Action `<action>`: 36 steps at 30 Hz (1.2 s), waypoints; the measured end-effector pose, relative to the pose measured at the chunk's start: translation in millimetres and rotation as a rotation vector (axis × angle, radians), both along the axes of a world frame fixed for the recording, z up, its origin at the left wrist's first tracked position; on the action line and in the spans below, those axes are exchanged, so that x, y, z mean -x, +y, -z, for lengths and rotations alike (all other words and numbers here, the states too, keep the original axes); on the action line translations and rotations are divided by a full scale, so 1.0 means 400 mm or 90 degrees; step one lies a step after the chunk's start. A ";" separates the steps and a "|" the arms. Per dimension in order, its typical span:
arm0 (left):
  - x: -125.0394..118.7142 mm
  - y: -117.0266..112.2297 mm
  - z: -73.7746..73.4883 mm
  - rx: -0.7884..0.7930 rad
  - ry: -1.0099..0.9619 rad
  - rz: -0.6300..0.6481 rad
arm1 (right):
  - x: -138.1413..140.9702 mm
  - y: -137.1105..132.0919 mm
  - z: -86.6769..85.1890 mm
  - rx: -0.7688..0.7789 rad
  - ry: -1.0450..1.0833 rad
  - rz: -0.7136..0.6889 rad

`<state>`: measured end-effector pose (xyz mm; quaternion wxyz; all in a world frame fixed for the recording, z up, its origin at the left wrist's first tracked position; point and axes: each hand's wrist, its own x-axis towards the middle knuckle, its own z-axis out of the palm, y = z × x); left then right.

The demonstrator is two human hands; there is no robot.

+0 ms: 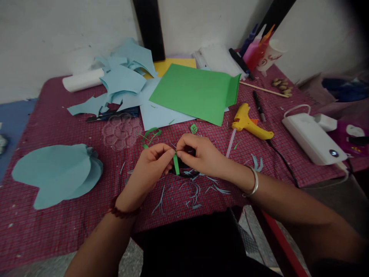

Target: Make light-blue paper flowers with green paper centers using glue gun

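Between my two hands, above the table's near middle, is a narrow green paper strip (176, 164) that hangs down from the fingertips. My left hand (154, 161) pinches its top from the left. My right hand (200, 154) is closed with thumb and forefinger at the same spot, touching the strip's upper end. Beneath the hands lies a dark object, mostly hidden. A small green paper leaf (193, 128) with drawn veins rests just beyond my right hand. Curled green paper pieces (152, 134) lie past my left hand. Thin blue paper scraps (196, 192) are scattered on the near side.
A yellow glue gun (249, 122) with a cord lies to the right, near a white power bank (314, 138). Stacked blue paper shapes (54, 171) are at left. Behind are a green sheet (196, 92), blue offcuts (123, 79), a clear flower-shaped palette (121, 131) and paint bottles (255, 48).
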<state>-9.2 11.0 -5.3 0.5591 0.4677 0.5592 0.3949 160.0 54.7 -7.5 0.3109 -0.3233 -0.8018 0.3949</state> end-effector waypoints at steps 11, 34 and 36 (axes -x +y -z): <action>0.009 -0.005 -0.031 -0.226 0.273 0.115 | 0.002 0.023 0.004 0.392 0.064 -0.068; 0.008 0.000 -0.015 -0.116 0.169 0.031 | 0.006 0.009 0.011 0.170 0.050 -0.010; 0.004 -0.001 -0.018 -0.150 0.179 0.020 | 0.007 0.011 0.013 0.219 0.066 -0.018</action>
